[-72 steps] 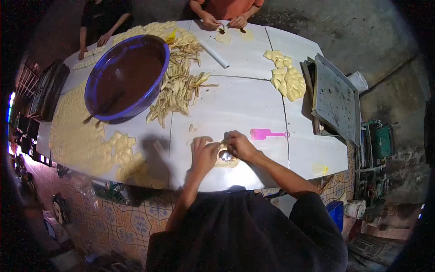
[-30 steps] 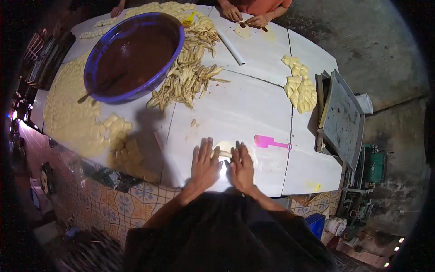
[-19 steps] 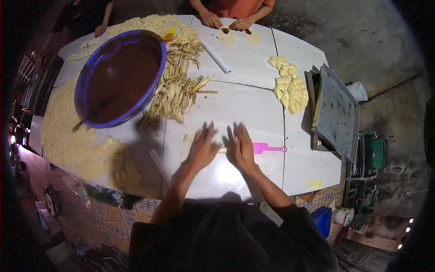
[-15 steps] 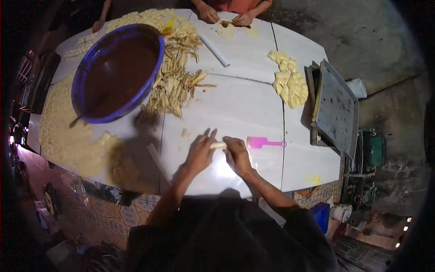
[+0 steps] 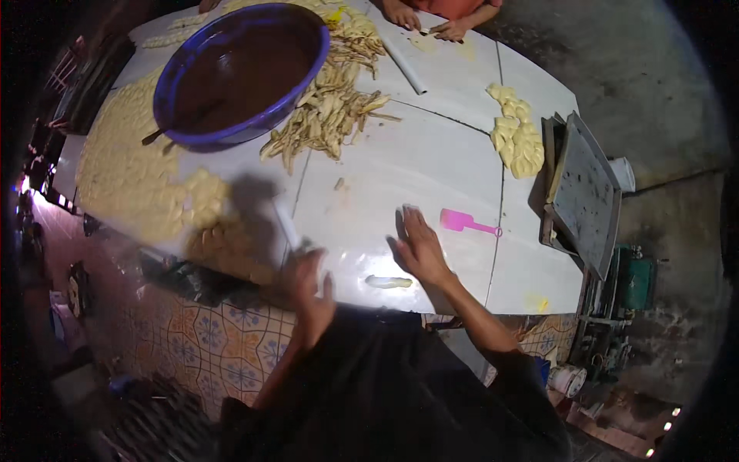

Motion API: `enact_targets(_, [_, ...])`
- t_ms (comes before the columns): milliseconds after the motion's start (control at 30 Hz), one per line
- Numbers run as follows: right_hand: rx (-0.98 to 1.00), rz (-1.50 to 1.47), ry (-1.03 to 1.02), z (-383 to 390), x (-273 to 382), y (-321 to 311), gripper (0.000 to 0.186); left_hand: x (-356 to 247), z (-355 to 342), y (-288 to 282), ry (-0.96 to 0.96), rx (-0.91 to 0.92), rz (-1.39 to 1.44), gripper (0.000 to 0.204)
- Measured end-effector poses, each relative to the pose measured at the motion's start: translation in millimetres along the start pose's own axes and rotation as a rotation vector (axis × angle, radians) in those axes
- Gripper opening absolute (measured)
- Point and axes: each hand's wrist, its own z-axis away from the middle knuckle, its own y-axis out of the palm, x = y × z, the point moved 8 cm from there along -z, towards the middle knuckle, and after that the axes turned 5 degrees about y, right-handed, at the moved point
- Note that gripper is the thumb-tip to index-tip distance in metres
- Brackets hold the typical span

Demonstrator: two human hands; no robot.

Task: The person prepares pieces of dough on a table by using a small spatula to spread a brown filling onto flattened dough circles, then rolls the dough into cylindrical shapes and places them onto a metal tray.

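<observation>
Dough roll [image 5: 389, 282] lies on the surface [image 5: 377, 181] between my two hands, bodyward of my right hand [image 5: 419, 245] and a little to its left. Its long axis runs side to side, across the line of my right fingers, which point ahead. My right hand is the nearer: the roll's right end sits just beside the heel of that palm, apart from it. That hand is spread palm down, holding nothing; whether it presses or hovers, I cannot tell. My left hand [image 5: 312, 289], off the roll's other end and apart from it, is blurred; I cannot tell whether it grips anything. A white tube [image 5: 285, 222] ends by its fingertips, touching or not I cannot say. Close behind the roll, on my body's side, runs the near edge. Right of my right fingertips lies a scraper [image 5: 458, 221], with trays [image 5: 589, 185] farther right. Ahead, white tabletop stretches toward pale strips [image 5: 327, 123] on the left and dough pieces [image 5: 517, 138] on the right.
</observation>
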Motion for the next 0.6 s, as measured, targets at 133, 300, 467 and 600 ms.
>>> enact_targets(133, [0.113,0.357,-0.146,-43,20,88,0.071,42,18,-82,-0.006,-0.373,-0.134,0.035])
enact_targets(300, [0.521,-0.051,-0.484,4,84,87,0.041,124,69,-126,-0.153,-0.345,-0.248,0.034])
enact_targets(467, [0.202,-0.299,-0.518,-18,223,134,0.044,146,67,-103,-0.1,-0.202,-0.282,0.051])
enact_targets(600, [0.255,-0.142,-0.436,-31,226,177,0.034,154,52,-88,-0.212,0.041,-0.099,0.069])
